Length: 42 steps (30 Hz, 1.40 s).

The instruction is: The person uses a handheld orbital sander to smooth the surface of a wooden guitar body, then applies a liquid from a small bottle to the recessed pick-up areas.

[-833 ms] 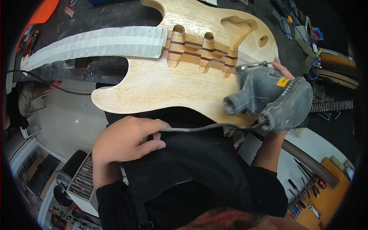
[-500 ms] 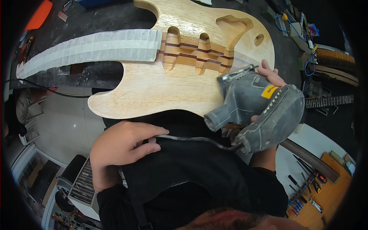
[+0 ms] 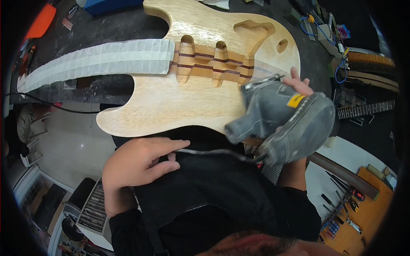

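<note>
An unfinished pale wooden guitar body lies across the dark workbench, with dark stripes and routed cavities in its middle. Its neck runs to the left, wrapped in white tape. My right hand grips a grey electric sander with a yellow patch, lifted at the body's right end. My left hand rests against my black apron just below the body's near edge, its fingers pinching the sander's grey cord.
The dark workbench carries an orange object at far left and blue cable at back right. Another guitar neck lies at right. Screwdrivers and hand tools sit on an orange surface lower right.
The sander has come up and nearer to me, tilting off the guitar body's right end. My left hand stays on the cord at my apron.
</note>
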Motion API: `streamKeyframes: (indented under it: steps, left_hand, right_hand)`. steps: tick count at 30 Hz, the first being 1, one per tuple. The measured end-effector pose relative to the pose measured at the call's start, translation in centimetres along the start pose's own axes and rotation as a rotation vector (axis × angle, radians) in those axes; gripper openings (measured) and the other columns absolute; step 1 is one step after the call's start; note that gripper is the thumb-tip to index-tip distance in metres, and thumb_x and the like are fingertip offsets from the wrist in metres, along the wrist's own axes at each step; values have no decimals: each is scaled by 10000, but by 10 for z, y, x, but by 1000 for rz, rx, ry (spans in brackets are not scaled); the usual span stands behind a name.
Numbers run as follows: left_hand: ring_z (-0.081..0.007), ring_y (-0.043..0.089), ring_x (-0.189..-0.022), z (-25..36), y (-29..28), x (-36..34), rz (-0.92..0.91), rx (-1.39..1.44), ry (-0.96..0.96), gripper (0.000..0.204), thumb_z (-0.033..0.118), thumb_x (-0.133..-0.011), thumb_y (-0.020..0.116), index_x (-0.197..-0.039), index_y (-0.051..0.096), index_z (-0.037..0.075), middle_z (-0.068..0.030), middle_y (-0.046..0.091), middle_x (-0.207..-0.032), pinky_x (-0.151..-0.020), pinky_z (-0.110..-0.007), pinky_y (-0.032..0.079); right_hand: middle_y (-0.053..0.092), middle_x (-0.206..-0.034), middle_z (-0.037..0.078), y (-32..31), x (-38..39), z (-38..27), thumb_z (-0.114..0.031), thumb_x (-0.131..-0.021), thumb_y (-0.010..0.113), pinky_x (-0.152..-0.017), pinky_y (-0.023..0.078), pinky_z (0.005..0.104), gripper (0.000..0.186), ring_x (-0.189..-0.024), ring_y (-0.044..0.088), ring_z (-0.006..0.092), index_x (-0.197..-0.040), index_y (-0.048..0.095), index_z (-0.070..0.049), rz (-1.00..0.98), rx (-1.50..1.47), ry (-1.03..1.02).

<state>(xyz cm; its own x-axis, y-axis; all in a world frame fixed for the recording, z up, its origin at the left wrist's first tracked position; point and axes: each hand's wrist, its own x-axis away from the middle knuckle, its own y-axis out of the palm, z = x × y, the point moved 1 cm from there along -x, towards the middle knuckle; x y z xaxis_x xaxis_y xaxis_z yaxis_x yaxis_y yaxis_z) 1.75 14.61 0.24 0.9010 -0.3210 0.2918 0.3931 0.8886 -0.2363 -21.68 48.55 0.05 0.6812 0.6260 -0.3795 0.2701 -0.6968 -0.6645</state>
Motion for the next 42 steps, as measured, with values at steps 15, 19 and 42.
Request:
streamKeyframes:
  steps: [15, 19, 42]
  left_hand:
    - [-189, 657, -848, 18, 0, -11, -20, 53, -152, 843, 140, -931, 923, -1712, 606, 118, -114, 775, -1235, -805, -335, 589]
    - [-188, 644, -827, 12, -5, -4, -79, 11, -165, 797, 195, -948, 921, -1687, 632, 111, -108, 777, -1239, -792, -337, 582]
    - [-151, 741, -916, 4, 5, 12, 206, 41, -158, 532, 97, -1020, 838, -1525, 719, -18, -138, 838, -1141, -904, -317, 595]
  right_hand:
    - [712, -1539, 136, -37, -14, 20, -260, -945, 903, -1403, 282, 570, 660, -1669, 504, 456, -1504, 652, -16, 25, 152, 60]
    - [719, -1536, 138, -29, -3, 7, -322, -968, 892, -1438, 153, 581, 643, -1656, 528, 441, -1498, 665, -38, -52, 175, 57]
    - [727, -1566, 169, -12, 18, 2, -106, -865, 959, -1346, 422, 513, 691, -1627, 564, 396, -1490, 680, -16, 26, -89, 187]
